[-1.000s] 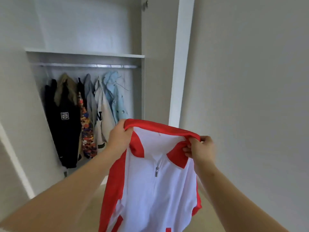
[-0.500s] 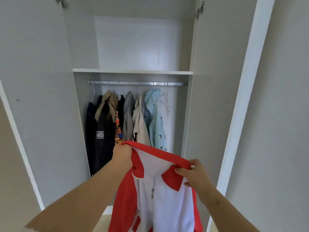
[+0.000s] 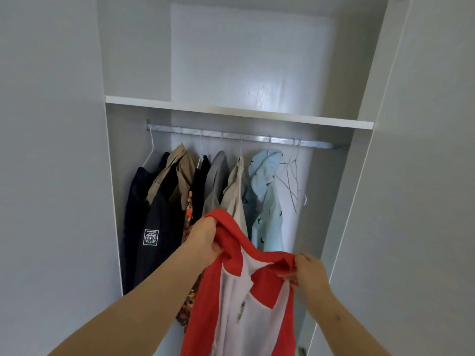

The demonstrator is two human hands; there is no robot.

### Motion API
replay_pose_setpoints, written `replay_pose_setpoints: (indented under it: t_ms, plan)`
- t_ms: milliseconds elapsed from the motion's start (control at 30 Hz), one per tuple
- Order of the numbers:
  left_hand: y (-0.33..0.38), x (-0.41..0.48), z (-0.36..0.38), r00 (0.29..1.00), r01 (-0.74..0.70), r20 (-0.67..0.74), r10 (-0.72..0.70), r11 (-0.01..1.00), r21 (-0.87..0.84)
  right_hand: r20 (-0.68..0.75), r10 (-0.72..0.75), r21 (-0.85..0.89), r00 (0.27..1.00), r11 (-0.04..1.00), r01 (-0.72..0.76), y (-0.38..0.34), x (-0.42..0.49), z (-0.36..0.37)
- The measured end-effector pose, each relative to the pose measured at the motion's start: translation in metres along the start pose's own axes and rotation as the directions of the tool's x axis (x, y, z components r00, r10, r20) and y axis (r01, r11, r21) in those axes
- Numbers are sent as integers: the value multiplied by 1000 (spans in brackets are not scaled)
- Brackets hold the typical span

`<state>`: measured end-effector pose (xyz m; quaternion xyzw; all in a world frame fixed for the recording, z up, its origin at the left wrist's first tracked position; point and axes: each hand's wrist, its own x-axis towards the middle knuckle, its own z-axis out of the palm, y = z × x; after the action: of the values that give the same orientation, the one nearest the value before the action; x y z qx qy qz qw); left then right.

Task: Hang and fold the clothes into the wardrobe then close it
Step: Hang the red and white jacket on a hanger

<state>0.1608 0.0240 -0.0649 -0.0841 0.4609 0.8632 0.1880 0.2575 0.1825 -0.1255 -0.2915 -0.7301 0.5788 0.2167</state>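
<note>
A red and white zip-front shirt (image 3: 246, 312) hangs from both my hands in front of the open wardrobe. My left hand (image 3: 204, 240) grips its red left shoulder, held higher. My right hand (image 3: 308, 274) pinches the red right shoulder, lower. Behind it a metal rail (image 3: 257, 138) carries several hung garments: dark jackets (image 3: 151, 217), a tan one, a grey one, a beige one and a light blue patterned shirt (image 3: 267, 201). Bare wire hangers (image 3: 293, 181) hang at the rail's right end.
A white shelf (image 3: 239, 113) runs above the rail. The left wardrobe door (image 3: 51, 176) and right wardrobe door (image 3: 424, 176) stand open on either side. A gap remains on the rail right of the blue shirt.
The view has closed in on the wardrobe and centred on it. My left hand has risen with the shirt's shoulder, so the shirt now hangs tilted and bunched between my hands.
</note>
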Motion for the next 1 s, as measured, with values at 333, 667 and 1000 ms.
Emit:
replay_pose_setpoints:
  t_ms: [333, 667, 1000]
  plan:
    - [24, 112, 105, 994, -26, 109, 18, 997, 71, -59, -124, -328, 990, 940, 99, -17, 166, -5]
    - [21, 206, 169, 997, 23, 69, -35, 986, 168, -47, -370, -770, 928, 605, 202, -45, 309, -13]
    - [12, 241, 182, 997, 43, 62, -56, 981, 187, 36, -268, -615, 963, 753, 233, -23, 354, -6]
